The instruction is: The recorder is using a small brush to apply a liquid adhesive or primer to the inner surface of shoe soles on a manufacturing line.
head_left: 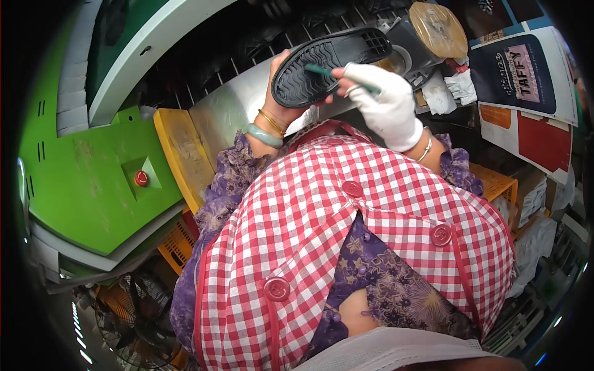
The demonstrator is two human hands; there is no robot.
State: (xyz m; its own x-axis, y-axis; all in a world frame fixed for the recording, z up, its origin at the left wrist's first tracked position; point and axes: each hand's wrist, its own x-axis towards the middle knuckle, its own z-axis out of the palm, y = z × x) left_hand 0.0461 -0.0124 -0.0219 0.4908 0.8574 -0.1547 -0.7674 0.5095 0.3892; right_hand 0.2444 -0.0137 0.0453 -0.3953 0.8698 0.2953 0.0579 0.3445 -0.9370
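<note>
Above our apron (297, 216): one black sole (340, 51).
Left hand (287, 114): our fingers curl beneath it, gripping its wide end.
Right hand (387, 105): our fingers pinch one stick (323, 71) over it.

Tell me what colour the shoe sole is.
The shoe sole is black, seen best in the head view.

My apron (291, 229) is checked red and white, the sleeves (213, 201) beside it flowered purple, the sole (337, 53) above it black, the stick (318, 70) dark green, my glove (388, 110) white, and the machine (86, 167) left of the apron green with a red button (142, 178).
</note>
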